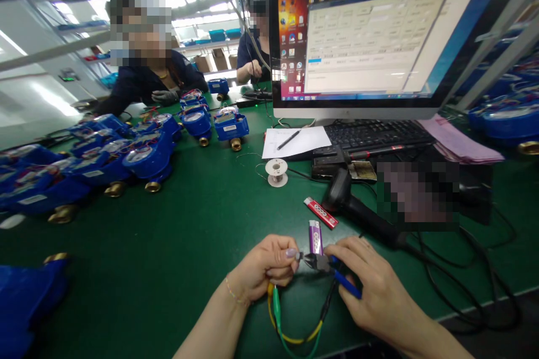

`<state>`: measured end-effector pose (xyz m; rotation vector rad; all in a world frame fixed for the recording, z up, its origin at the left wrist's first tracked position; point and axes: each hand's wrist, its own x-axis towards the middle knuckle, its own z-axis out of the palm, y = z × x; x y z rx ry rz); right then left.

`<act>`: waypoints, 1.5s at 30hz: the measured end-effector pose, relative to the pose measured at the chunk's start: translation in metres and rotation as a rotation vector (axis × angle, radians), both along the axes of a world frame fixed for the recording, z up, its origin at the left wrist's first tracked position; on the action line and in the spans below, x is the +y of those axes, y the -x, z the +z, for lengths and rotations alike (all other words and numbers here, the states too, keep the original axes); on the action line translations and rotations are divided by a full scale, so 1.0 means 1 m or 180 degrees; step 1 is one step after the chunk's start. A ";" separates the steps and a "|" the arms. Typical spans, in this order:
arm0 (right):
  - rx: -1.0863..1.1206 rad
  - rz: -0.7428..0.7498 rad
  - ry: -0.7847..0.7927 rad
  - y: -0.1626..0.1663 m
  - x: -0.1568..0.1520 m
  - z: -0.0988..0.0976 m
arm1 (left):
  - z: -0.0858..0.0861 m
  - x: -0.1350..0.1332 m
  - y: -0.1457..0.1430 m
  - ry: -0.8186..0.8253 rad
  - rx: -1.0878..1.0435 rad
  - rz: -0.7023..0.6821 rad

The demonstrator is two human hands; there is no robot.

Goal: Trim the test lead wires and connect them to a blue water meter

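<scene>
My left hand (267,266) is closed in a pinch on a small grey piece (299,256), too small to make out fully. Wrapped around the blue handles of diagonal cutters (322,263) is my right hand (373,277). The cutter jaws point left, right at the small piece; whether they touch it I cannot tell. A green alligator clip (277,307) hangs under my left hand, with yellow and green wires (301,341) looping below both hands. Just behind the cutters lies a purple lighter (315,235), and beyond it a red lighter (320,213).
A solder wire spool (277,173) stands ahead. On the right are a barcode scanner (364,216), cables, a keyboard (379,134) and a monitor (357,106). Several blue meters (149,160) fill the left, another (31,303) at near left. Two people sit across the green table (168,247).
</scene>
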<state>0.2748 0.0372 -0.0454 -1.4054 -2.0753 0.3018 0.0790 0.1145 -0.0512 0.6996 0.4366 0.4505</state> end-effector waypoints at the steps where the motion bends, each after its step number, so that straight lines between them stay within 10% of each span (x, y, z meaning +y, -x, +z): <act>1: -0.0003 -0.0018 -0.0012 0.000 0.000 0.000 | 0.000 0.000 0.000 -0.0009 0.0009 0.0008; 13: -0.0007 -0.0484 -0.0602 -0.009 -0.006 0.004 | 0.000 0.005 -0.002 -0.0508 0.0829 0.0221; 25: -0.1012 -0.0748 -0.1168 -0.016 -0.016 0.026 | 0.014 -0.002 -0.008 -0.3145 0.2962 0.1962; 31: -0.0375 -0.0618 -0.0292 -0.016 -0.026 0.030 | 0.044 -0.039 -0.021 -0.2459 0.2181 0.1345; 39: 0.1129 0.0183 0.0918 0.002 -0.037 0.030 | 0.037 -0.072 -0.048 -0.0581 0.0755 0.2209; 45: 0.1243 0.0135 0.0891 0.015 -0.045 0.026 | 0.037 -0.086 -0.051 -0.0650 0.0397 0.2441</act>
